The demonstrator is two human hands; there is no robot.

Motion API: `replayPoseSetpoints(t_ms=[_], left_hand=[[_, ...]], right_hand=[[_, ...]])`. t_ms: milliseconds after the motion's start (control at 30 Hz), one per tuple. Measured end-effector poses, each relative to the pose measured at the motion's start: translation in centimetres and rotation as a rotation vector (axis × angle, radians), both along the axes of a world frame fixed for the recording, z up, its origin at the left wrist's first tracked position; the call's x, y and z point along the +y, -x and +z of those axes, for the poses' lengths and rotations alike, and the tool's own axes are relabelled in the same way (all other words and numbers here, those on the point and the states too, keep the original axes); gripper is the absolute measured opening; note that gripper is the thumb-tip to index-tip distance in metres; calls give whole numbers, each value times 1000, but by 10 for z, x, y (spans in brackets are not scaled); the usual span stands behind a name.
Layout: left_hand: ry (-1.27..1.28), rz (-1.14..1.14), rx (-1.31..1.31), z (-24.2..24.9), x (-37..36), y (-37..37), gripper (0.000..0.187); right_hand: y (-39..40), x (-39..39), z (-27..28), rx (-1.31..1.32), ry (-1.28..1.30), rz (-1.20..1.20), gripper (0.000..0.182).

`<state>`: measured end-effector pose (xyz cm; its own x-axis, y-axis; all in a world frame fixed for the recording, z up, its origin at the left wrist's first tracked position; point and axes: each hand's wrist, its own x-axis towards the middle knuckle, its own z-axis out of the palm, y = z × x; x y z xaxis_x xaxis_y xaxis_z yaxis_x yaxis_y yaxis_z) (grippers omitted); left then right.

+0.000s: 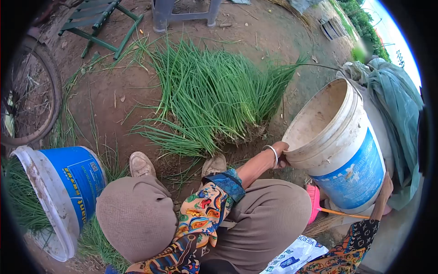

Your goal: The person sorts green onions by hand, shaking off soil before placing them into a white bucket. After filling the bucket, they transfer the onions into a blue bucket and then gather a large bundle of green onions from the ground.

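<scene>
A white plastic bucket (pixel 306 159) with a blue label leans over at my right, its mouth turned up and toward the pile. Inside it I see only dirty pale walls. My left hand (pixel 280 154), with a white bangle at the wrist, is closed on the near rim. Low on the bucket's far right side, near its base, my right hand (pixel 386 189) holds it from below; its fingers are largely hidden. Ahead of my feet lies a broad heap of green onions (pixel 214 86), their roots and soil facing me and the long leaves fanned away.
A second bucket (pixel 68 182) lies tipped at the left, stuffed with green leaves. Behind it stands a bicycle wheel (pixel 54 91). A green folding stool (pixel 93 20) and a grey plastic stool (pixel 185 18) are at the back. A pink broom (pixel 313 201) lies under the held bucket.
</scene>
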<state>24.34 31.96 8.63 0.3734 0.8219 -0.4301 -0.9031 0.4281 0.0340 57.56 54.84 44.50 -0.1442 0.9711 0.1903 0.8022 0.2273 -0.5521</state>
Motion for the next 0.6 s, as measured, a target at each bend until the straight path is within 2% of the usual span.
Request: replayPoseSetpoints(t_ms=[67, 133, 267, 333, 400, 433, 533, 600], left_hand=[[11, 27, 91, -6, 6, -7, 23], [16, 19, 306, -9, 2, -12, 28], [-33, 21, 555, 12, -9, -9, 41], [-76, 18, 651, 24, -6, -4, 47], [-137, 42, 735, 39, -11, -3, 49], [-135, 38, 768, 37, -10, -5, 51], [-184, -23, 836, 39, -5, -11, 57], [-215, -33, 890, 61, -8, -19, 59]], right_hand=[[-46, -5, -59, 403, 213, -231, 38], [-90, -31, -122, 602, 275, -307, 33], [-125, -83, -222, 835, 535, -346, 39], [-136, -86, -261, 819, 711, -485, 50], [-133, -101, -290, 857, 672, -614, 54], [-111, -114, -290, 806, 631, -759, 54], [-163, -99, -343, 938, 714, -590, 55], [-170, -106, -347, 860, 611, -517, 61]])
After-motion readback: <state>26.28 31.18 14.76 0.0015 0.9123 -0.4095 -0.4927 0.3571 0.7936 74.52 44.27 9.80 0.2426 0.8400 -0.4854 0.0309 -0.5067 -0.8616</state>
